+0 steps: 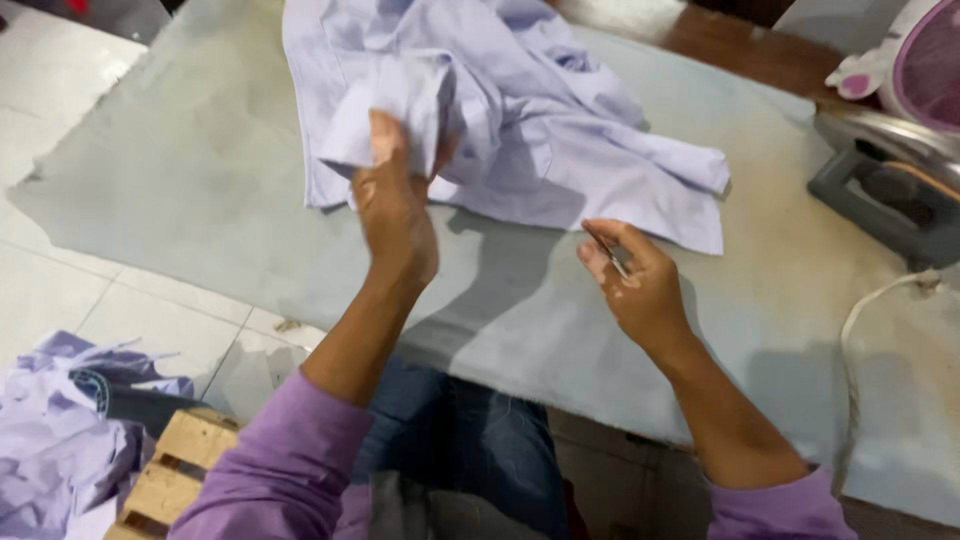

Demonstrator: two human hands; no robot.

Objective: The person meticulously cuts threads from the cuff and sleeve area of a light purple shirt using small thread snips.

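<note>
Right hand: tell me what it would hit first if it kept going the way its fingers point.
The right hand points up-left, so it would probably first meet the lower edge of the lavender garment on the ironing table.

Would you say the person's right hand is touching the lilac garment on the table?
Apart. The head view shows the right hand, holding a small thin tool, with bare table between it and the lilac garment's nearest edge.

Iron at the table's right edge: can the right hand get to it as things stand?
Probably yes. The iron sits on the table to the right of the right hand, with only bare table surface between them. The hand does pinch a small thin tool, which may hamper a grip. The left hand holds the lilac garment.
</note>
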